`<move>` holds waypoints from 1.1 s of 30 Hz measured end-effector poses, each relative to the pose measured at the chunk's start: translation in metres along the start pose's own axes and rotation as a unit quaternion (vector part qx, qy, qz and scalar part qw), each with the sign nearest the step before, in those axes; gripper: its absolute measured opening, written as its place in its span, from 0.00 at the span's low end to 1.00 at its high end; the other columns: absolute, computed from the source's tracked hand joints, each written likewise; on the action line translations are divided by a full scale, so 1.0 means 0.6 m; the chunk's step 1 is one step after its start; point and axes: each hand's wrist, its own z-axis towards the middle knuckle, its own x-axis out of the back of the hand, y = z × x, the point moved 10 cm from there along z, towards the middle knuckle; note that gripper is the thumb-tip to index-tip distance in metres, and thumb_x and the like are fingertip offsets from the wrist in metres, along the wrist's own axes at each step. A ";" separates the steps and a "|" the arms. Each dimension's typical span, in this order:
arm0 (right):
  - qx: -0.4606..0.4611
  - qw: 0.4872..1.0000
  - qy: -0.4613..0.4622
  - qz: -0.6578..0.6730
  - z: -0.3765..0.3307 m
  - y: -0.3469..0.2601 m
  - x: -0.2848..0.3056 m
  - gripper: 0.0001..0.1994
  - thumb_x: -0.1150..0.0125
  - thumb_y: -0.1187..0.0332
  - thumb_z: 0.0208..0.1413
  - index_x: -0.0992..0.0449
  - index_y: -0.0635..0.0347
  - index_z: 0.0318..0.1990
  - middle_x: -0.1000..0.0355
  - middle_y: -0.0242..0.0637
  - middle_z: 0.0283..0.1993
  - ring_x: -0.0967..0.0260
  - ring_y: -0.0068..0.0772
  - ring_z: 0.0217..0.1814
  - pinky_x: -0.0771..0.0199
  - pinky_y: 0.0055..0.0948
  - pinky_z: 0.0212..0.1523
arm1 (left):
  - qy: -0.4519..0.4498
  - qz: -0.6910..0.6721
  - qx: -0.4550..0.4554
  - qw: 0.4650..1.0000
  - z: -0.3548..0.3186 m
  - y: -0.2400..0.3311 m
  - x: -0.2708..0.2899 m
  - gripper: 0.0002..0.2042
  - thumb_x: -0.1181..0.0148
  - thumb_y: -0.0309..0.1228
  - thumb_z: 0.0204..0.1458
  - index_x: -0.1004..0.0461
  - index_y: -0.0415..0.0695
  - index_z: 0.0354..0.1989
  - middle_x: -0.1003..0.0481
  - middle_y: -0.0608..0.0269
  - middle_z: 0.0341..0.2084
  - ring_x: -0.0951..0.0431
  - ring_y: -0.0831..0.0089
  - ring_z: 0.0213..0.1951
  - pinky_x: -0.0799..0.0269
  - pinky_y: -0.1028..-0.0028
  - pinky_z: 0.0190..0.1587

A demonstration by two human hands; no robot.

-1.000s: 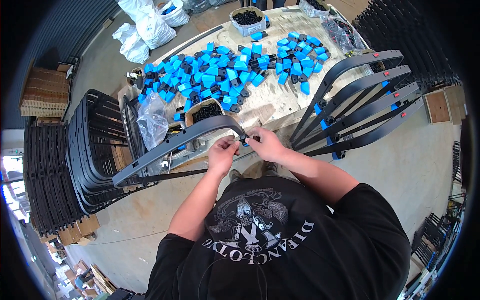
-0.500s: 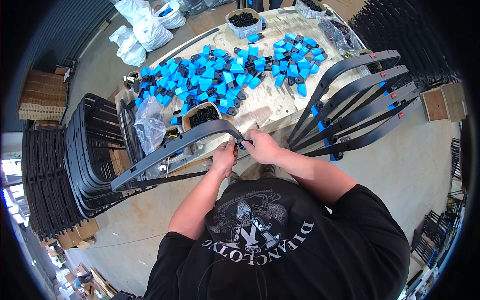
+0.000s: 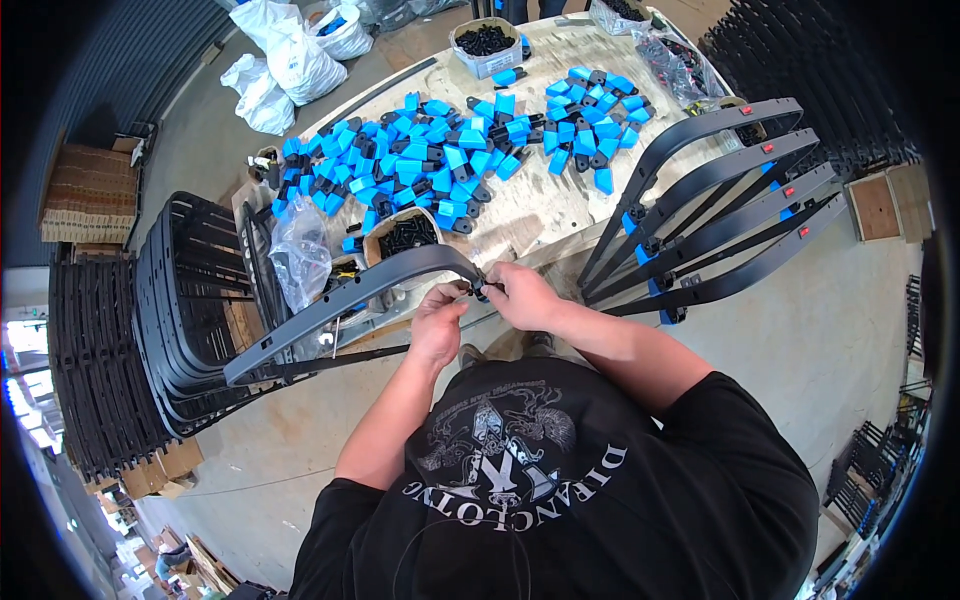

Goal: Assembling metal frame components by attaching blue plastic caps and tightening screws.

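Two bare hands are seen meeting at the bend of a long grey curved frame piece (image 3: 345, 300), held just over the near edge of the work table (image 3: 560, 215). Its long axis runs from that bend down and away to the person's left, over the stack of black frames (image 3: 175, 300) on the floor. The left hand (image 3: 438, 322) is closed around the frame's curved end from below. The right hand (image 3: 520, 295) is pinched on a small black fitting (image 3: 482, 291) pressed against the frame end; the fitting lies between both hands, touching each, and the right fingers are nearer to it. More finished grey frames (image 3: 720, 215) are leaned on the table's right side, fanned out, close beside the right forearm, so room on that side is tight. Open floor is left below the frame on the left. Blue and black clips (image 3: 440, 150) are spread over the tabletop, well beyond the hands. A round tub of black screws (image 3: 400, 235) is sat just behind the frame's bend, near the left hand.
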 end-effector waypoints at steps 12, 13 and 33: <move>0.037 0.999 0.018 -0.034 0.003 -0.009 0.003 0.11 0.37 0.66 0.58 0.26 0.67 0.37 0.26 0.55 0.35 0.26 0.58 0.40 0.28 0.47 0.40 | 0.015 0.214 0.042 0.976 0.008 0.000 0.007 0.05 0.44 0.30 0.63 0.28 0.41 0.41 0.28 0.68 0.30 0.29 0.77 0.32 0.32 0.75 0.32; 0.027 0.999 0.002 -0.037 0.003 -0.010 0.001 0.10 0.38 0.66 0.59 0.26 0.67 0.37 0.26 0.56 0.36 0.26 0.59 0.42 0.27 0.49 0.43 | 0.050 0.126 0.108 0.985 0.004 -0.015 0.017 0.06 0.44 0.31 0.64 0.27 0.41 0.41 0.27 0.68 0.29 0.29 0.78 0.31 0.32 0.75 0.32; -0.023 0.992 0.062 0.108 -0.074 0.092 0.012 0.16 0.35 0.59 0.59 0.24 0.66 0.36 0.26 0.45 0.27 0.26 0.35 0.29 0.27 0.36 0.34 | 0.174 0.782 0.018 0.598 0.005 0.186 0.199 0.28 0.44 0.47 0.59 0.31 0.39 0.61 0.26 0.42 0.56 0.24 0.47 0.55 0.31 0.55 0.61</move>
